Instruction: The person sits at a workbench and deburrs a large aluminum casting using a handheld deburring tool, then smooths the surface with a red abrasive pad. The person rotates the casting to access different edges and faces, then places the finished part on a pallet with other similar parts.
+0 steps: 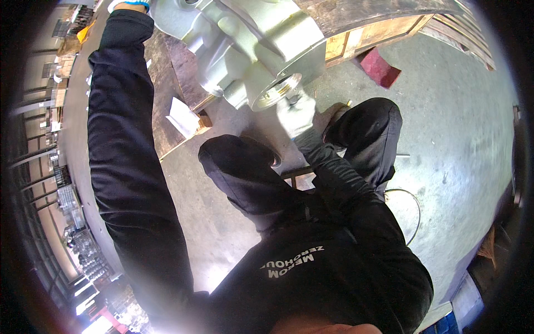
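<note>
A large silver metal casting [236, 47] with smooth bulges fills the top middle, resting on a wooden surface. At its near end is a round machined flange [278, 92] with a bright ring. My right hand [297, 111], in a white glove, is just below and right of this flange, its fingers curled in. Glare hides what they hold, if anything. My left arm reaches far forward along the casting's left side. Only a bit of my left hand [130, 6] shows, in a white and blue glove, and its fingers are cut off by the top edge.
I sit with knees apart before a wooden workbench [367, 38]. A red block [380, 68] lies on the concrete floor [445, 128] to the right. A white paper [182, 117] is at the bench's left edge. A thin cable [418, 214] curves beside my right side.
</note>
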A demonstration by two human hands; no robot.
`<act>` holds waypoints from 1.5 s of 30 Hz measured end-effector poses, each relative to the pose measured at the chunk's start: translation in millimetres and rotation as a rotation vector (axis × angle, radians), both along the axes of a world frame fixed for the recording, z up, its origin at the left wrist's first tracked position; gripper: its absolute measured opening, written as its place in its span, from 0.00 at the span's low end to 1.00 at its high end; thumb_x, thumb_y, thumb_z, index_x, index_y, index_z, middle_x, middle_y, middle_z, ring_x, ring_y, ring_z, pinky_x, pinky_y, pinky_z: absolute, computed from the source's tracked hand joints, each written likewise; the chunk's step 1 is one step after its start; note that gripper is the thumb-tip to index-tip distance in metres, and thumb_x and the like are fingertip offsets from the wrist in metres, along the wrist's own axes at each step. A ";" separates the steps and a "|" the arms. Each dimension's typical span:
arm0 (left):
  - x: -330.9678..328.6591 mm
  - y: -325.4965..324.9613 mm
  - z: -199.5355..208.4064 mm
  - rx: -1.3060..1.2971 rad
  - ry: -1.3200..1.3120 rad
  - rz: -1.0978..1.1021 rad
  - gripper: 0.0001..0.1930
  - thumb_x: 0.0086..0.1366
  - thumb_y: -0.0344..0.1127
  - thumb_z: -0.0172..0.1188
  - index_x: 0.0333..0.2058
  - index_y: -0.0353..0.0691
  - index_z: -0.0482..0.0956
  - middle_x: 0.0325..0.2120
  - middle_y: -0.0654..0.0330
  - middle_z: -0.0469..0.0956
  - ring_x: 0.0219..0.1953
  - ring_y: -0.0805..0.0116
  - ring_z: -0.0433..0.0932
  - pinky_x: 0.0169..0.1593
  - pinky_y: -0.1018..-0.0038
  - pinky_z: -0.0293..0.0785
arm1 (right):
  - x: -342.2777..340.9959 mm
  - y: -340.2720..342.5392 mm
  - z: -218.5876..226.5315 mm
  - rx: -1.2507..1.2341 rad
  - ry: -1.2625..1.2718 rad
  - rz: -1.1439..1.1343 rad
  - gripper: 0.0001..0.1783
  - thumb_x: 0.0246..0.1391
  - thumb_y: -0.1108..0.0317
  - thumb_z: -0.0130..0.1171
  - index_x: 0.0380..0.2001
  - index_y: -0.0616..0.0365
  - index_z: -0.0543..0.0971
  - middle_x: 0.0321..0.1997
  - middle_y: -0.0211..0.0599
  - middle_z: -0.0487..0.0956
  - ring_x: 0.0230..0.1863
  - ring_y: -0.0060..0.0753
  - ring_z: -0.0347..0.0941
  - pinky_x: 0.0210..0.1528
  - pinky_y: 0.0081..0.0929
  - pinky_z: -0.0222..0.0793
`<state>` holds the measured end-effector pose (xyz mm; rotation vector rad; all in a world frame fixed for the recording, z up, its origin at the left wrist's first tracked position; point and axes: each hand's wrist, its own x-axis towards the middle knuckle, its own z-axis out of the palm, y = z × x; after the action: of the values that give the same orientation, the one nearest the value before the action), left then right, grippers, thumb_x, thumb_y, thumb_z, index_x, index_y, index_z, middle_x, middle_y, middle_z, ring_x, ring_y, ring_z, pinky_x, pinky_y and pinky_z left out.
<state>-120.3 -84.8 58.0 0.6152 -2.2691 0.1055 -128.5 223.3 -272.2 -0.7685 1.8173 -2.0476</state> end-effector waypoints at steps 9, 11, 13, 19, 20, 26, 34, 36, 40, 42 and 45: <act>-0.3 0.8 -0.5 -0.046 -0.057 0.035 0.23 0.60 0.27 0.56 0.56 0.42 0.77 0.49 0.54 0.81 0.50 0.61 0.79 0.56 0.67 0.73 | 3.3 48.5 31.5 0.605 0.569 0.161 0.18 0.62 0.51 0.62 0.35 0.55 0.74 0.26 0.40 0.84 0.25 0.46 0.83 0.27 0.41 0.78; 1.0 0.7 -2.3 -0.046 -0.067 0.050 0.23 0.60 0.27 0.56 0.56 0.42 0.77 0.48 0.54 0.81 0.50 0.61 0.79 0.56 0.67 0.73 | -17.1 76.4 47.9 0.700 0.574 0.181 0.19 0.62 0.51 0.64 0.44 0.54 0.73 0.29 0.44 0.84 0.28 0.52 0.83 0.29 0.45 0.77; 3.2 1.4 -3.5 -0.046 -0.076 0.062 0.23 0.60 0.27 0.55 0.56 0.42 0.77 0.48 0.54 0.81 0.50 0.61 0.79 0.56 0.67 0.72 | -34.0 88.1 69.1 0.691 0.784 0.166 0.20 0.63 0.52 0.62 0.43 0.55 0.69 0.29 0.44 0.82 0.24 0.50 0.81 0.25 0.42 0.76; 8.3 8.7 -3.2 -0.036 -0.092 0.069 0.23 0.60 0.27 0.55 0.55 0.42 0.77 0.48 0.54 0.81 0.50 0.61 0.79 0.56 0.67 0.72 | -61.3 87.4 136.2 0.620 1.068 0.326 0.14 0.64 0.52 0.60 0.39 0.51 0.74 0.26 0.43 0.81 0.24 0.48 0.80 0.25 0.43 0.74; 8.7 10.0 -2.4 -0.038 -0.096 0.069 0.22 0.60 0.27 0.55 0.55 0.42 0.77 0.48 0.54 0.81 0.50 0.61 0.79 0.56 0.67 0.72 | -61.7 84.5 143.8 0.612 1.078 0.331 0.14 0.64 0.52 0.60 0.38 0.51 0.75 0.25 0.43 0.81 0.24 0.48 0.80 0.25 0.43 0.74; 8.6 14.3 -1.1 -0.034 -0.098 0.057 0.22 0.61 0.28 0.55 0.55 0.42 0.77 0.48 0.54 0.81 0.50 0.61 0.79 0.56 0.67 0.72 | -66.9 77.0 157.5 0.608 1.061 0.359 0.15 0.63 0.52 0.61 0.38 0.51 0.77 0.22 0.44 0.81 0.26 0.50 0.81 0.27 0.44 0.74; 5.0 15.6 2.3 -0.039 -0.104 0.056 0.22 0.61 0.28 0.54 0.55 0.42 0.77 0.48 0.54 0.81 0.50 0.61 0.79 0.56 0.67 0.72 | -61.0 74.6 86.8 0.650 0.896 0.360 0.15 0.64 0.52 0.58 0.41 0.52 0.79 0.25 0.47 0.83 0.29 0.53 0.82 0.32 0.47 0.77; 3.5 14.9 4.9 -0.043 -0.108 0.051 0.22 0.61 0.28 0.54 0.55 0.42 0.77 0.48 0.54 0.81 0.50 0.61 0.79 0.56 0.67 0.72 | -63.1 83.6 72.9 0.901 0.868 0.456 0.19 0.66 0.49 0.53 0.45 0.53 0.80 0.28 0.50 0.84 0.32 0.55 0.83 0.35 0.49 0.78; 0.5 9.8 4.3 -0.051 -0.130 0.056 0.21 0.61 0.28 0.54 0.54 0.43 0.78 0.48 0.54 0.81 0.50 0.61 0.79 0.56 0.66 0.72 | -80.0 96.5 66.5 0.852 0.525 0.445 0.23 0.68 0.47 0.51 0.50 0.56 0.76 0.32 0.56 0.84 0.37 0.64 0.82 0.40 0.53 0.77; -0.8 3.1 0.4 -0.055 -0.131 0.059 0.21 0.61 0.28 0.54 0.54 0.43 0.78 0.47 0.55 0.81 0.50 0.61 0.79 0.56 0.66 0.72 | -91.0 91.2 68.6 0.703 0.443 0.301 0.20 0.66 0.51 0.57 0.47 0.58 0.76 0.33 0.59 0.83 0.37 0.62 0.82 0.39 0.51 0.77; -1.4 -8.9 -6.0 -0.052 -0.145 0.067 0.21 0.61 0.29 0.54 0.54 0.43 0.78 0.47 0.55 0.81 0.50 0.61 0.79 0.56 0.66 0.72 | -102.6 73.9 70.6 0.289 -0.461 0.249 0.18 0.69 0.52 0.58 0.47 0.57 0.78 0.28 0.26 0.79 0.19 0.19 0.69 0.20 0.21 0.64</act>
<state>-121.7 -93.8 52.0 0.6755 -2.3775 0.2487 -231.1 297.2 -201.6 -0.3781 1.6082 -1.5929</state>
